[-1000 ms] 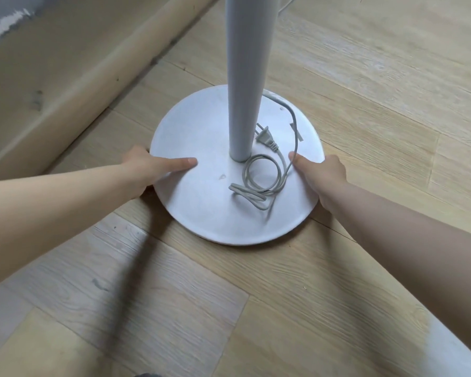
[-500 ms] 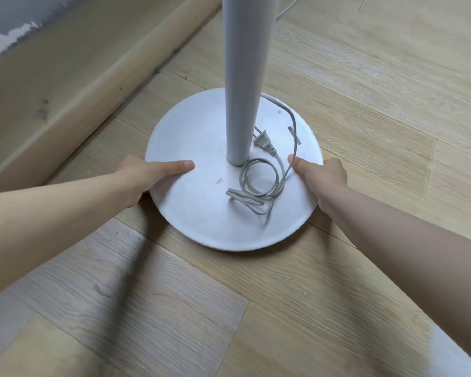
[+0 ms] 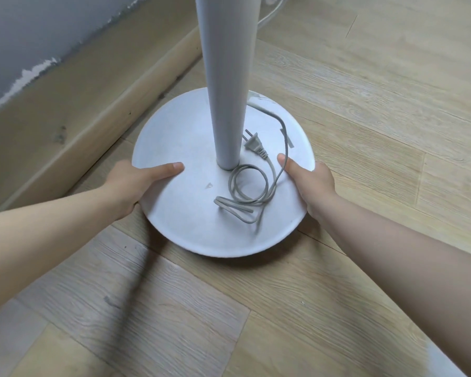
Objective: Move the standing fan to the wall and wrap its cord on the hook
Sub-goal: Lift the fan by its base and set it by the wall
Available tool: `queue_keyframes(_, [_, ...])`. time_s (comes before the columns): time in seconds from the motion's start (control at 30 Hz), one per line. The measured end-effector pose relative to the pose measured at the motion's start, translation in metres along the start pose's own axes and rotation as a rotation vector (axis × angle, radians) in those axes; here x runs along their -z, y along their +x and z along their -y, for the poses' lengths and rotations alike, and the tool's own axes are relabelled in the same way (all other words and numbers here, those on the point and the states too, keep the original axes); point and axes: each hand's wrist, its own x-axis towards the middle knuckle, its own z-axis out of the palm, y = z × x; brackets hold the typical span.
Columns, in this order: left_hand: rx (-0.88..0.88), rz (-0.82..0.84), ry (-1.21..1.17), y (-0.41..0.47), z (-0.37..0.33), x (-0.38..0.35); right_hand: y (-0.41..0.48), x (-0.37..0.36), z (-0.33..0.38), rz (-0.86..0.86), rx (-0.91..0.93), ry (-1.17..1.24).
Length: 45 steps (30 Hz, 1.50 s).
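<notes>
Base (image 3: 180, 221) slid toward skirting (image 3: 74, 104); left hand (image 3: 135, 182), right hand (image 3: 312, 180) pinching it.

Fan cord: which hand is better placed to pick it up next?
Right, probably. The right hand grips the base with its thumb beside the cord; the left hand sits beyond the pole.

Room in a home, pale wood-grain plank floor (image 3: 365, 118), tall beige wooden skirting board (image 3: 74, 112), grey painted wall (image 3: 25, 36) with ragged paint edge

The floor (image 3: 365, 131) beneath me is pale wood-grain planking (seams plainly visible), and on it stands the fan's round white base (image 3: 180, 213), close beside the skirting board (image 3: 65, 118).
</notes>
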Motion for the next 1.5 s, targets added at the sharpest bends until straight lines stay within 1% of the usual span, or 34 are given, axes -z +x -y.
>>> queue_keyframes(0.23, [-0.073, -0.046, 0.033, -0.013, -0.029, -0.008, -0.001, 0.018, 0.017, -0.050, 0.018, 0.044])
queue_keyframes(0.4, [-0.123, -0.044, 0.077, -0.021, -0.053, -0.016, -0.005, 0.036, 0.035, -0.078, 0.026, 0.089])
queue_keyframes(0.53, [-0.120, -0.032, 0.077, -0.033, -0.079, -0.023, -0.012, 0.057, 0.058, -0.099, 0.026, 0.095])
queue_keyframes(0.67, [-0.092, -0.036, 0.099, -0.065, -0.119, -0.026, -0.036, 0.090, 0.089, -0.109, 0.000, 0.070])
queue_keyframes(0.8, [-0.066, -0.012, 0.149, -0.117, -0.162, -0.024, -0.083, 0.126, 0.127, -0.122, -0.069, 0.065])
queue_keyframes(0.97, [-0.060, -0.001, 0.241, -0.183, -0.243, -0.010, -0.144, 0.172, 0.198, -0.143, -0.142, 0.129])
queue_keyframes(1.07, [-0.085, 0.013, 0.262, -0.219, -0.302, -0.007, -0.173, 0.203, 0.251, -0.173, -0.156, 0.156])
queue_keyframes(1.2, [-0.148, 0.049, 0.270, -0.266, -0.394, -0.011, -0.205, 0.250, 0.328, -0.226, -0.121, 0.207])
queue_keyframes(1.4, [-0.229, 0.030, 0.324, -0.346, -0.527, -0.005, -0.267, 0.320, 0.444, -0.269, -0.098, 0.291])
queue_keyframes(1.5, [-0.265, 0.035, 0.314, -0.389, -0.591, 0.000, -0.295, 0.353, 0.501, -0.286, -0.081, 0.319])
